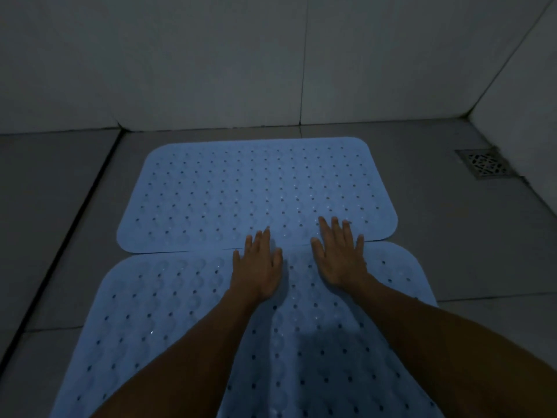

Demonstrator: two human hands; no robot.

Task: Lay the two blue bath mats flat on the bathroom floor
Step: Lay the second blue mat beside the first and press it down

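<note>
Two light blue rubber bath mats with rows of small holes lie on the grey tiled floor. The far mat (241,188) lies flat near the back wall. The near mat (150,312) runs toward me and meets the far mat's front edge. My left hand (256,267) rests palm down, fingers spread, over the seam between the mats. My right hand (340,254) lies flat beside it, its fingers reaching onto the far mat. Neither hand holds anything. My forearms cover part of the near mat.
White tiled walls (211,55) stand behind and to the right. A square metal floor drain (485,163) sits in the right corner. A dark groove (69,236) runs along the floor on the left. Bare tiles (467,236) surround the mats.
</note>
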